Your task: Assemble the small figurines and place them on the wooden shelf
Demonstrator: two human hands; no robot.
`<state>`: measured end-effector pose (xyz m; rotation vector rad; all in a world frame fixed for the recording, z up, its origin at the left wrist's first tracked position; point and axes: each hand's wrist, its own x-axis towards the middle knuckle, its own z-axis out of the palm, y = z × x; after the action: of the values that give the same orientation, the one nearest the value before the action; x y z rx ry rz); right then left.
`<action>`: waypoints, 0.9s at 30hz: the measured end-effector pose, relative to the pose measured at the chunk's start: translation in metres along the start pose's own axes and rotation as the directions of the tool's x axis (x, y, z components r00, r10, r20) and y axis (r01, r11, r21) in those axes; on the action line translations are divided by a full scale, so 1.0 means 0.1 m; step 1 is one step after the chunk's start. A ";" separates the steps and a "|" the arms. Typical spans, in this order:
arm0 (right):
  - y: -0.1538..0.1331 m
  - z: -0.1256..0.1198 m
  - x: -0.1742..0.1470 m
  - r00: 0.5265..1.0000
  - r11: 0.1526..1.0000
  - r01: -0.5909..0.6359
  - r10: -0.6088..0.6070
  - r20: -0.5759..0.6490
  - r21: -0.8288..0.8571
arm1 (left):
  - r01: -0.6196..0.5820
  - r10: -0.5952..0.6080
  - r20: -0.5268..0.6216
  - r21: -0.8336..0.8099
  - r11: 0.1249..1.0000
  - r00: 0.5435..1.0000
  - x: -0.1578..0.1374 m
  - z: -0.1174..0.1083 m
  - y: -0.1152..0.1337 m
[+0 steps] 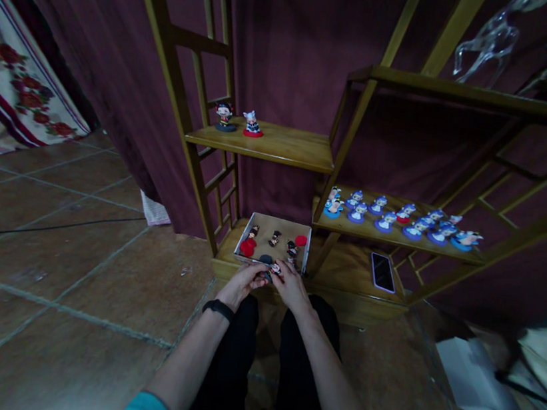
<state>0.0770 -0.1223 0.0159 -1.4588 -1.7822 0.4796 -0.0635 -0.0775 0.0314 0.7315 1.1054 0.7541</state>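
Over the front edge of a shallow cardboard box (278,226), my left hand (246,279) and my right hand (289,286) meet around a small dark-haired figurine (276,269). The fingers of both hands are closed on it, the left ones by its dark base (268,275). Inside the box lie several more small dark figurines, one (275,239) in the middle and another (292,249) at the right. Red round bases, one (248,247) at the left and one (301,241) at the right, and a dark grey base (265,259) lie there too.
The box sits on the bottom board of a wooden display shelf (261,145). Two figurines stand on its left shelf, one with a dark base (224,118). Several blue-and-white figurines (385,221) fill the right shelf. A phone (383,272) lies below them. A glass horse (491,42) stands above.
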 end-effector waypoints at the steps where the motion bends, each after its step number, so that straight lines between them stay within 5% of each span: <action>1: 0.00 0.00 0.00 1.000 1.000 0.003 -0.003 0.000 -0.011 | -0.001 0.001 0.001 0.000 1.000 1.000 0.00 0.00 0.00; 27: 0.02 0.02 -0.01 0.999 0.999 0.047 -0.047 0.003 -0.007 | 0.013 -0.013 0.002 -0.012 1.000 1.000 -0.01 0.00 0.00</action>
<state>0.0767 -0.1221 0.0131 -1.4182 -1.8176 0.4524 -0.0641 -0.0782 0.0321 0.7136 1.1016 0.7481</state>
